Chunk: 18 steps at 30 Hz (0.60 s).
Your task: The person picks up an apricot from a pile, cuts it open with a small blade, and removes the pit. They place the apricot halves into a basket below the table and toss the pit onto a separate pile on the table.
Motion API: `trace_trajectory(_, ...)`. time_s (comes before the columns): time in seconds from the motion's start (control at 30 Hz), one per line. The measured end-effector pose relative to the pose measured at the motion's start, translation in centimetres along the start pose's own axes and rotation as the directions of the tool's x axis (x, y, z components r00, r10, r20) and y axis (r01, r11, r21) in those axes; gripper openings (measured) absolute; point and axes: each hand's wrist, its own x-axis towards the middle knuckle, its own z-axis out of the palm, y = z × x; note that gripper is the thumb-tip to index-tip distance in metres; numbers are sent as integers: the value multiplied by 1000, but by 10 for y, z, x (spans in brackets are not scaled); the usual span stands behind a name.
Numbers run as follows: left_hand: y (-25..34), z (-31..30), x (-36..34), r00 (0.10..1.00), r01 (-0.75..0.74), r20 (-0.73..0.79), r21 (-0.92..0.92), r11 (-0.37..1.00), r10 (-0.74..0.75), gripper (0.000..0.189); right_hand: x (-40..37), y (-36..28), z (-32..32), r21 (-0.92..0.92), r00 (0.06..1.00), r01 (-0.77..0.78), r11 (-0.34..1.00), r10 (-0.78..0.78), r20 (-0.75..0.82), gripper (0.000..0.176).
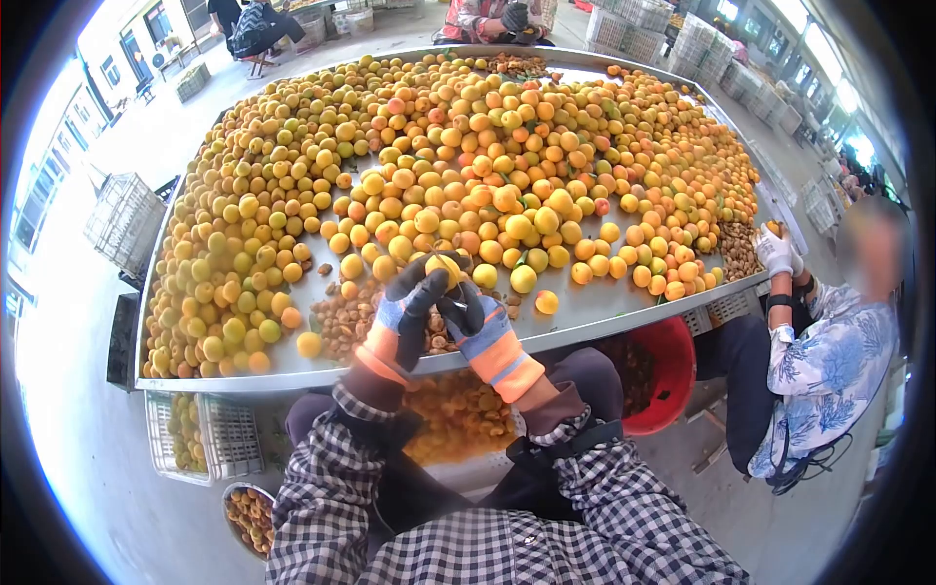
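Fruit (458, 180) on table (606, 306), bucket (673, 363) below right

Fruit-processing shed, metal table (593, 306) heaped with apricots (429, 207), stacked crates (700, 47), gloved co-worker (834, 351)

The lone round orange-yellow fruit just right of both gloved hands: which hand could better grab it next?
Probably the right hand: it's nearer that fruit; the left hand, farther off, grips another round yellow fruit.
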Motion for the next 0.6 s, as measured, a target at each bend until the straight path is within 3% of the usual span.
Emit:
trace_trajectory(0.03,7,-4,3,997,-82,28,215,973,78,43,2,0,-3,-1,1000,3,1000,-3,3,29)
trace_trajectory(0.23,3,-22,9,986,-168,67,313,935,155,41,3,-13,-13,87,994,19,996,-28,102,28)
trace_trajectory(0.3,-1,2,-1,990,-131,-41,90,987,135,41,2,-24,-10,170,999,34,985,-31,-20,27)
trace_trajectory(0.33,-12,12,-1,993,-63,-113,-161,985,45,39,2,-20,-7,171,999,33,985,-29,-26,27)
trace_trajectory(0.37,-13,13,-6,997,47,-53,-279,959,-64,38,3,-16,-4,101,999,15,995,-12,-30,28)
trace_trajectory(0.43,-11,13,-3,997,56,-45,-175,983,-65,40,3,-9,-4,25,1000,-4,1000,5,-29,29)
trace_trajectory(0.47,-10,9,-1,997,56,-47,-177,983,-65,40,3,-9,-6,76,999,-21,997,23,-33,29)
trace_trajectory(0.5,-6,2,2,999,36,10,-42,998,-35,40,2,-9,-8,128,998,-38,991,43,-36,29)
trace_trajectory(0.6,-4,-20,15,991,-129,66,214,968,118,48,3,-4,-10,149,998,-39,988,30,63,29)
